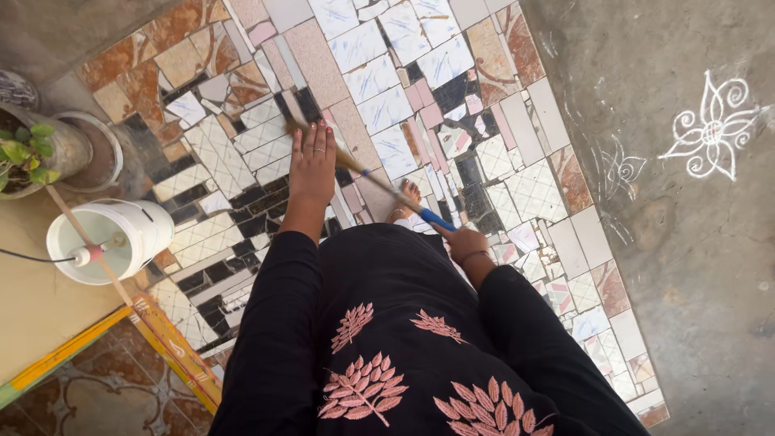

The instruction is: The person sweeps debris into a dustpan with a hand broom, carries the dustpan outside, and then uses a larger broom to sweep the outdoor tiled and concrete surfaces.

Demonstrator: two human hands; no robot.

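Over mosaic floor (484, 153), right hand (467, 243) grips broom (379, 179); left hand (312, 164) spread flat, empty.

One view only, worn on the person's head, looking steeply down over a black garment with pink leaf prints (387, 379) onto a mosaic tile floor (420, 73). It sits close above that floor. Left of the mosaic stands a white bucket (113, 238); right of it lies bare concrete (686, 266).

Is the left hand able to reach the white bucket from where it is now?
Probably yes. The left hand hangs open over the tiles, and nothing lies between it and the white bucket.
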